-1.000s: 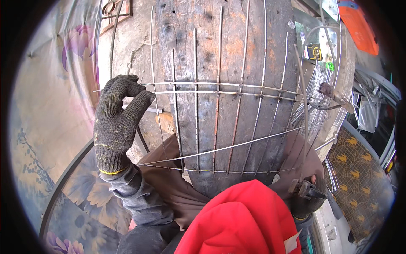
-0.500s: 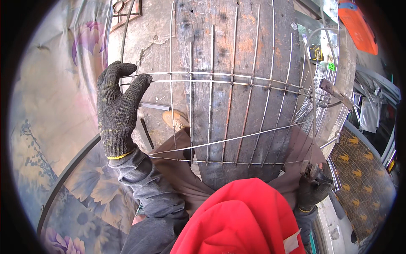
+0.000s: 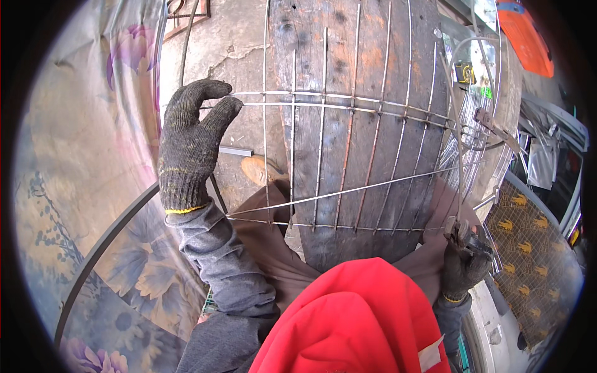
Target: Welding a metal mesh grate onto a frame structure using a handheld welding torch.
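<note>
A grid of thin metal rods (image 3: 349,146), crossed by two close-set rods at the far end and one near me, lies over a dark plank. My left hand (image 3: 188,140), in a dark knit glove, curls finger and thumb around the left ends of the paired rods. One loose rod (image 3: 348,194) slants across the grid's near part. At the lower right my right hand (image 3: 463,268), also gloved, is closed on a dark clamp-like electrode holder (image 3: 459,235). A thin rod seems to rise from its jaws. My right fingers are partly hidden.
The worn plank (image 3: 311,248) lies between my knees. A hammer-like tool (image 3: 494,127) rests on a bundle of thin rods (image 3: 472,105) at right, near a yellow-black tape measure (image 3: 464,73). An orange object (image 3: 525,40) stands far right; flowered cloth (image 3: 118,199) spreads at left.
My left hand and the grid have shifted right and slightly away from me. My right hand with the electrode holder has moved slightly up in view.
</note>
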`<act>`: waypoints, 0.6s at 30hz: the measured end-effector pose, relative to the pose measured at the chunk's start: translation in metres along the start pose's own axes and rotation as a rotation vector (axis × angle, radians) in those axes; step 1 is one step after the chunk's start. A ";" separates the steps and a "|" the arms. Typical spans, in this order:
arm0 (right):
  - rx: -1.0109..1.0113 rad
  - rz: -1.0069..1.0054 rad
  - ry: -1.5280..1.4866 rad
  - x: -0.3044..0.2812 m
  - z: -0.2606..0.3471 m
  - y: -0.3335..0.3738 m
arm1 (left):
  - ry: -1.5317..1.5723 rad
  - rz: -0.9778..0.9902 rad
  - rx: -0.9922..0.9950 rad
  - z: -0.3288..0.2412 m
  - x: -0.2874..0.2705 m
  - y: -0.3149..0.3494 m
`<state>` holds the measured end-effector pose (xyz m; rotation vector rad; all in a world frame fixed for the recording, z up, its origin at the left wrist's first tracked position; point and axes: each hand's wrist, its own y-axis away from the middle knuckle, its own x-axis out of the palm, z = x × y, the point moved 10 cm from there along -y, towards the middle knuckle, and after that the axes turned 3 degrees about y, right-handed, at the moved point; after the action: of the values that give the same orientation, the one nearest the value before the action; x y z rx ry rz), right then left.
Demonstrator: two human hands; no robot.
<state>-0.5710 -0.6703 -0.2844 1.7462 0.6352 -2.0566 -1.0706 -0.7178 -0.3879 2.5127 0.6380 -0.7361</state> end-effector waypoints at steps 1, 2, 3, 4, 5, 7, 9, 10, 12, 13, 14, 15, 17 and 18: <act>0.004 0.002 0.002 0.001 0.000 0.001 | -0.013 0.000 0.017 -0.001 0.001 0.000; 0.011 -0.004 -0.011 0.000 0.000 0.002 | -0.025 0.000 0.033 -0.002 0.001 0.001; 0.020 -0.012 -0.028 0.000 0.000 0.003 | -0.029 0.004 0.033 -0.001 0.001 -0.001; 0.024 -0.011 -0.030 -0.001 0.000 0.004 | -0.015 0.019 0.021 0.000 0.002 -0.003; 0.025 0.012 -0.032 -0.001 0.000 0.002 | 0.001 0.035 0.007 0.003 0.004 -0.004; 0.026 0.037 -0.035 -0.001 0.002 0.000 | -0.024 0.029 0.001 -0.002 0.004 -0.003; 0.025 0.018 -0.057 -0.004 0.004 -0.001 | -0.048 0.022 -0.007 -0.001 0.004 -0.002; 0.027 0.018 -0.058 -0.004 0.002 0.001 | -0.041 0.028 -0.008 -0.002 0.005 -0.004; 0.053 0.036 -0.131 -0.002 -0.005 0.008 | -0.038 0.030 -0.013 0.001 0.004 -0.005; 0.052 0.037 -0.134 -0.004 -0.005 0.011 | 0.012 0.010 0.005 0.002 0.002 -0.005; 0.090 0.068 -0.168 -0.004 -0.008 0.014 | 0.065 -0.007 0.025 0.003 0.003 -0.005; 0.128 0.099 -0.202 -0.002 -0.011 0.016 | 0.067 -0.005 0.027 0.004 0.004 -0.004; 0.129 0.038 -0.199 0.001 -0.009 0.014 | 0.141 0.031 0.058 0.001 0.010 -0.005; 0.127 -0.022 -0.197 -0.002 -0.008 0.013 | 0.145 0.036 0.063 -0.003 0.012 -0.004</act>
<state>-0.5569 -0.6767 -0.2845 1.5808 0.4759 -2.2933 -1.0630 -0.7091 -0.3935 2.6461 0.6263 -0.5735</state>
